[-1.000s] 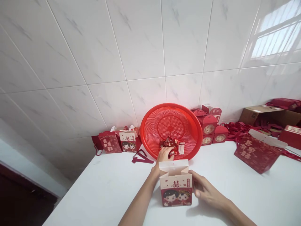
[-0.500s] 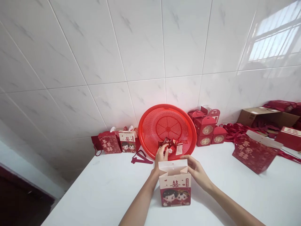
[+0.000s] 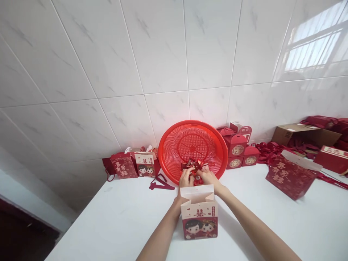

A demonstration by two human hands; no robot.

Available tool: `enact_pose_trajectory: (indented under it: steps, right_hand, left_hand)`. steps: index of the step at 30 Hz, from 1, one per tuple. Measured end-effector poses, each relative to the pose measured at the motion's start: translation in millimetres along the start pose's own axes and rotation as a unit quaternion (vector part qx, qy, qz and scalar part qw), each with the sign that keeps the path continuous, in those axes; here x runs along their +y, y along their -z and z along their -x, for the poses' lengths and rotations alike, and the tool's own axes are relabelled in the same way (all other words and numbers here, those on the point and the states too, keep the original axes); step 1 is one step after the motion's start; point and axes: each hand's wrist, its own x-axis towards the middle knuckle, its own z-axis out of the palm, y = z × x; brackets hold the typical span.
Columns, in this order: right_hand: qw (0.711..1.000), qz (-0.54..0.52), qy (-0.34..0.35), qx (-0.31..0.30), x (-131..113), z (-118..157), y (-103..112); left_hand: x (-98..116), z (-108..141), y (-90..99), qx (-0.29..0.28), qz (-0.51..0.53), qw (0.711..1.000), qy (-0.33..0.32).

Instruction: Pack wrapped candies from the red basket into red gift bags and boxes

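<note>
A red mesh basket [image 3: 192, 136] leans against the wall with red-wrapped pieces [image 3: 196, 165] in its lower part. Both hands reach into it from the front. My left hand [image 3: 186, 177] has its fingers bent over the pieces at the left; what they hold is too small to tell. Beside it, my right hand [image 3: 208, 177] dips its fingers among the same pieces, and their tips are hidden. Between my forearms stands an upright, open-topped paper box [image 3: 199, 221] with two cartoon figures on its front.
Decorated boxes [image 3: 123, 165] and a dark red strap [image 3: 162, 185] lie left of the basket. Small red boxes [image 3: 236, 145] are stacked at its right. Farther right are a tilted red box [image 3: 289, 177], a ribbon heap [image 3: 272, 150] and a cardboard box [image 3: 282, 136].
My right hand has moved from behind the paper box's right edge, forward and left into the basket, beside my left hand. The view has shifted slightly.
</note>
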Motion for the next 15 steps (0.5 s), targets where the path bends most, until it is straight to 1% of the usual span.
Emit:
enact_pose_trajectory:
  steps: [2, 4, 8, 11, 15]
  right_hand:
    - [1.0, -0.001, -0.01, -0.006, -2.4, -4.5, 0.6]
    - [1.0, -0.025, -0.015, -0.006, -3.0, -8.6, 1.9]
    - [0.994, -0.101, -0.025, 0.015, 3.6, -16.2, -0.2]
    - [0.983, -0.174, -0.04, 0.045, 11.5, -20.6, -7.5]
    - [0.958, -0.272, -0.042, 0.081, 17.5, -24.2, -15.6]
  left_hand:
    - [-2.6, -1.5, 0.4, 0.013, -0.005, 1.0, -0.002]
    - [-5.8, -3.5, 1.4, 0.03, -0.011, 0.999, -0.003]
    - [-9.9, -5.7, 2.3, 0.053, -0.021, 0.998, -0.005]
    - [-8.9, -6.2, 1.2, 0.06, -0.025, 0.998, -0.008]
    - [-4.2, -7.6, 0.9, 0.058, -0.025, 0.998, -0.016]
